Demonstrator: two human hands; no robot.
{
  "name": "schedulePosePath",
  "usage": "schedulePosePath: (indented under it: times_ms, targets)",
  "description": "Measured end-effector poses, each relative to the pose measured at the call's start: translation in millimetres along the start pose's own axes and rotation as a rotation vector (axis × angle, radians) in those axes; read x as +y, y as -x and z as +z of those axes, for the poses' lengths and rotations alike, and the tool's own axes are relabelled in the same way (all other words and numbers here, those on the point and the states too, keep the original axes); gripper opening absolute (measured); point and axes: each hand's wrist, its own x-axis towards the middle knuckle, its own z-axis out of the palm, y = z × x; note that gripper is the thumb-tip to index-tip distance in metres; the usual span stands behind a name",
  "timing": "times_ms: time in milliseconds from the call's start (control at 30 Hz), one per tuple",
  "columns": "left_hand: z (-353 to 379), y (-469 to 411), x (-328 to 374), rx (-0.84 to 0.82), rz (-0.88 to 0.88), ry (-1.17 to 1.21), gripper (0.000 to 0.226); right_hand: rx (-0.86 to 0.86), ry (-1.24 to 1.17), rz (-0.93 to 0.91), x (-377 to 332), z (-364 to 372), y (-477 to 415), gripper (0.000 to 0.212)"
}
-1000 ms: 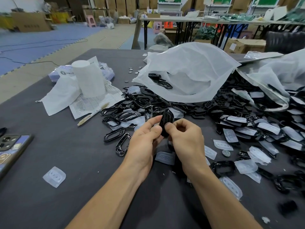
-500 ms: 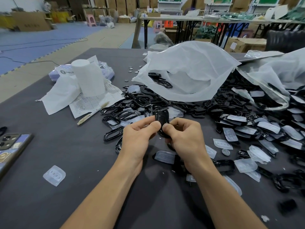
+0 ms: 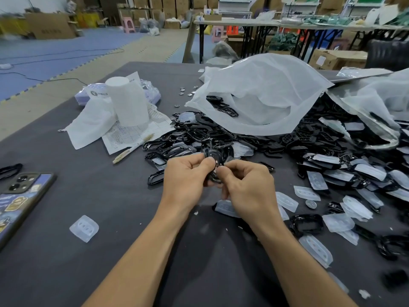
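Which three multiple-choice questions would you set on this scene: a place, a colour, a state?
1. Where on the dark grey table lies the smartphone in its stickered case?
A. left edge B. far edge C. right edge
2. What colour is the small glossy plastic shell that the left hand and the right hand pinch?
A. white B. red C. black
3. How is the white cylindrical paper roll placed?
A. on its side B. upright C. crushed flat
1 A: the picture's left border cuts the smartphone. 2 C: it shines black between the two hands. 3 B: its round top faces up.
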Motion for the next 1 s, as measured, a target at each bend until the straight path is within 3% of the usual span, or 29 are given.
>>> schedulePosePath:
  times_ms: [67,167,233,333,533,700,800,900,1000]
  targets:
    - [-8.1,-5.8,3.0,0.133,0.002,0.034,0.026,0.057,0.010,-0.007,0.8,-1.4,-0.8,0.016]
    - [-32.6,-18.6,4.5,0.356,-0.133,0.283,0.040,0.114,0.112,-0.022,5.0,-6.0,-5.2,0.018]
    - [-43.9,-21.8,3.9,0.424,-0.207,0.410,0.036,0.096,0.196,-0.037,4.6,-7.3,-11.6,0.023]
    - [-44.1,-20.6,2.5,0.399,-0.246,0.432,0.019,-0.036,0.361,-0.078,-1.5,5.4,-25.3,0.027]
    - [-45.5,-25.0,4.0,0.393,-0.247,0.442,0.020,-0.322,0.780,-0.311,-14.4,47.4,-46.7,0.034]
    - [-47.3,-25.8,4.8,0.382,-0.247,0.467,0.022,-0.290,0.818,-0.292,-17.4,52.7,-46.3,0.015]
    - [-45.7,-26.3,5.0,0.370,-0.245,0.461,0.021,-0.171,0.545,-0.160,-11.3,44.5,-42.2,0.023]
    - [-44.2,-24.8,4.3,0.336,-0.249,0.434,0.020,0.016,-0.096,0.126,-4.8,27.6,-36.2,0.013]
    - [-39.3,-22.6,2.3,0.290,-0.256,0.386,0.017,0.005,-0.602,0.388,0.8,9.7,-28.1,0.030]
